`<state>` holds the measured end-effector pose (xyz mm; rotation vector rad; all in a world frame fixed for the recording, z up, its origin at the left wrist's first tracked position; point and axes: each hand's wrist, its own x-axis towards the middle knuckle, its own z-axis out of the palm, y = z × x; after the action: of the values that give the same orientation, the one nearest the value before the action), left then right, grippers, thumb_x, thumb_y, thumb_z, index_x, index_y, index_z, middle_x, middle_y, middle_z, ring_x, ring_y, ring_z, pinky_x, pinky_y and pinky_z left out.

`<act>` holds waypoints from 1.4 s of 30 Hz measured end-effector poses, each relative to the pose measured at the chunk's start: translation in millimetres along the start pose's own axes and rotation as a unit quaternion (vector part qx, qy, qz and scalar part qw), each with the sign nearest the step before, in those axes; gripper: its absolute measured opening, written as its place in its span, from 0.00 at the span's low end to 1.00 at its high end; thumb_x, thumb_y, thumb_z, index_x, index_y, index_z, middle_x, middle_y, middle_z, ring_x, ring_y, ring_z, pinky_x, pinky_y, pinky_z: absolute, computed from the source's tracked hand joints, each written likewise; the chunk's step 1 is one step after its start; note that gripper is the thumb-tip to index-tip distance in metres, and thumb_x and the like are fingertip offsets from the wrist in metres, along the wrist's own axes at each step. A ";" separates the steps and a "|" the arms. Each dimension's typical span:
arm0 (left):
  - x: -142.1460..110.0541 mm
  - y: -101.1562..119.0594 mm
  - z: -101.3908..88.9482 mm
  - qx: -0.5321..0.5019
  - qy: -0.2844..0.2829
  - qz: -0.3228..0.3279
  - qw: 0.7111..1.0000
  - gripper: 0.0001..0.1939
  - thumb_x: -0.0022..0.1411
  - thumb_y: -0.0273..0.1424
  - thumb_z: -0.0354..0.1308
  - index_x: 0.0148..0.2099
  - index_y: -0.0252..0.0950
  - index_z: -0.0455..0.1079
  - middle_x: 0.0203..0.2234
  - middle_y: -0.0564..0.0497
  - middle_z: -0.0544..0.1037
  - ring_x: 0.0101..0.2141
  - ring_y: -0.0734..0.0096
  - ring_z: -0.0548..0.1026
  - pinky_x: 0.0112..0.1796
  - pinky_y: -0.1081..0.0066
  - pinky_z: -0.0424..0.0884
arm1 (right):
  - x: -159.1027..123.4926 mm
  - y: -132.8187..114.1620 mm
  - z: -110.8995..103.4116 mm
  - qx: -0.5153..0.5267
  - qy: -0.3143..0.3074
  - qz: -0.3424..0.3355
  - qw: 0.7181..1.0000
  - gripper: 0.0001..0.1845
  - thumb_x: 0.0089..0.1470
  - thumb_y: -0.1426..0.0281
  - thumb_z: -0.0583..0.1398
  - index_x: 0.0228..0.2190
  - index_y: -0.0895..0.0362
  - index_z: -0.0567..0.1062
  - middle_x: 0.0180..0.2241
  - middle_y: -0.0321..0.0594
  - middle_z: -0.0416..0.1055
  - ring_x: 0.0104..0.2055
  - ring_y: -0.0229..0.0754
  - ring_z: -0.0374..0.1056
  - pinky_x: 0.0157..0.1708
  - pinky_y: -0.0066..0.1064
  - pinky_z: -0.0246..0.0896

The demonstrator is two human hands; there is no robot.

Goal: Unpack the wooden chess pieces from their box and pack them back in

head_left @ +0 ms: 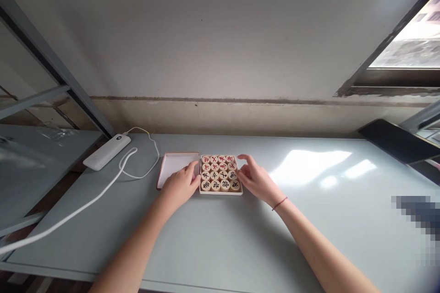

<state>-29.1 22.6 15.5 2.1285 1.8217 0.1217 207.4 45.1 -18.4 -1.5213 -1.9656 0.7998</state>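
A shallow white box (221,193) sits on the grey desk (220,233), filled with rows of round Chinese chess pieces (215,176). The far rows bear red characters and the near rows black ones. Just left of the box lies its open lid (172,163), white inside with a red rim. My left hand (182,184) reaches over the lid, thumb and finger apart at the box's left edge. At the opposite edge is my right hand (256,178), its index finger and thumb spread beside the box. Neither hand holds a piece; whether the fingertips press on the box is unclear.
A white power bank (107,152) with a white cable (85,207) lies at the back left. On the right, a dark flat panel (395,139) leans by a metal frame. Sunlight falls on the desk. A wall stands behind, with a window (409,50) at upper right.
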 end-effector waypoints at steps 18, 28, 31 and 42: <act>27.6 7.9 -12.1 0.046 0.078 0.011 0.996 0.14 0.66 0.34 0.47 0.46 0.37 0.72 0.40 0.46 0.75 0.38 0.62 0.76 0.36 0.69 0.68 | -2.6 -5.8 12.7 -0.018 0.018 -0.047 0.999 0.13 0.52 0.68 0.49 0.42 0.53 0.61 0.20 0.30 0.64 0.20 0.39 0.58 0.23 0.27 0.50; 34.0 1.5 8.0 0.021 0.183 0.058 0.981 0.04 0.63 0.31 0.54 0.37 0.37 0.69 0.36 0.49 0.76 0.40 0.62 0.74 0.42 0.66 0.67 | -1.5 -5.1 13.5 -0.030 0.009 -0.057 0.998 0.12 0.50 0.70 0.49 0.39 0.53 0.62 0.22 0.32 0.66 0.21 0.39 0.59 0.23 0.27 0.51; 36.4 1.9 10.4 0.005 0.191 0.061 0.980 0.03 0.63 0.29 0.53 0.36 0.38 0.68 0.33 0.51 0.77 0.38 0.62 0.74 0.41 0.64 0.66 | -1.1 -5.0 12.0 -0.034 0.006 -0.054 0.998 0.11 0.51 0.71 0.49 0.39 0.53 0.63 0.21 0.31 0.65 0.21 0.38 0.58 0.22 0.27 0.50; 8.1 31.6 6.2 -0.383 0.112 0.093 0.912 0.09 0.60 0.39 0.57 0.38 0.39 0.65 0.32 0.54 0.75 0.33 0.72 0.73 0.34 0.75 0.69 | -13.3 -26.1 16.8 -0.068 0.162 -0.271 0.946 0.13 0.58 0.67 0.55 0.45 0.53 0.69 0.45 0.46 0.73 0.34 0.39 0.71 0.31 0.30 0.66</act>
<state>3.9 25.4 18.1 1.7327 1.3308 0.9878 181.2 24.9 -11.7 -1.0117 -2.0599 0.1716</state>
